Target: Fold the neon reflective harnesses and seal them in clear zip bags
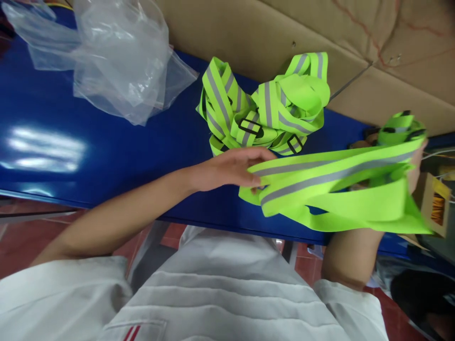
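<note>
Seen from the wearer's own eyes, a pile of neon yellow-green straps (266,106) with grey stripes and black buckles (250,121) lies on a glossy blue table (149,151); everything here is placed by that pile. A loose, folded length of matching strap (337,177) is stretched in the air between two bare hands, in front of the pile and reaching well to its right. The left hand (231,168), just in front of the pile, pinches the near end of this length between thumb and fingers. The right hand (416,166), well to the right of the pile, grasps the other end, where more strap and dark fittings are bunched up; most of its fingers are hidden behind the bands. To the left of the pile sit crumpled clear plastic bags (121,57). Brown cardboard boxes (227,28) stand right behind it. Far to its right is a small box (426,201) with an orange and black label. On the pile's near side is the wearer's light grey shirt (220,284), above a red tiled floor (21,260).
</note>
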A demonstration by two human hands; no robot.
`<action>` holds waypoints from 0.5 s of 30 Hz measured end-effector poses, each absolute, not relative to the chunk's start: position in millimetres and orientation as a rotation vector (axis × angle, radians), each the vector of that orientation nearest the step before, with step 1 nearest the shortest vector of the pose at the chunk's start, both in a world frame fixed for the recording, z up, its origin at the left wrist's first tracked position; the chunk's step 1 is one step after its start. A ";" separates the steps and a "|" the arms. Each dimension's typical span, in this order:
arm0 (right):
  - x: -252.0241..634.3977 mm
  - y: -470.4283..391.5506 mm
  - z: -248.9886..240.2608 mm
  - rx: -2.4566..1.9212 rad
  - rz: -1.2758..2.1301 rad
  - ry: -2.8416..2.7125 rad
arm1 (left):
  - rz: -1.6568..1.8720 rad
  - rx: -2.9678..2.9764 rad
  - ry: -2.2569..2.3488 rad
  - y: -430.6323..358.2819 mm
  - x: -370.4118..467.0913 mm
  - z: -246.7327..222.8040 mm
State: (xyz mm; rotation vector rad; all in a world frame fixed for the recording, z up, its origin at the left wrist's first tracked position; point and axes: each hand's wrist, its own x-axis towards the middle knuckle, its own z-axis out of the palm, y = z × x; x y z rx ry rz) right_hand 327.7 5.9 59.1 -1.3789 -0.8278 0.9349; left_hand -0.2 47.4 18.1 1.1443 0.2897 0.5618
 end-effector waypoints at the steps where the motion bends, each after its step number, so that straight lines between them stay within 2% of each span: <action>1: 318.4 1.9 60.4 -1.363 0.898 -0.754 | 0.642 1.192 0.322 48.5 0.8 14.8; 4: 300.1 -9.8 60.9 -1.339 0.973 -0.743 | 0.777 1.459 0.377 50.9 0.8 12.4; 9: 285.7 -20.2 70.8 -1.331 1.082 -1.143 | 0.817 1.708 0.418 42.6 3.0 36.7; 13: 259.3 -26.6 98.8 -1.443 0.713 -1.515 | 0.728 1.822 0.684 23.8 13.3 65.7; 15: 246.1 -29.3 110.2 -1.515 0.479 -1.600 | 0.803 1.939 0.837 9.1 17.1 73.5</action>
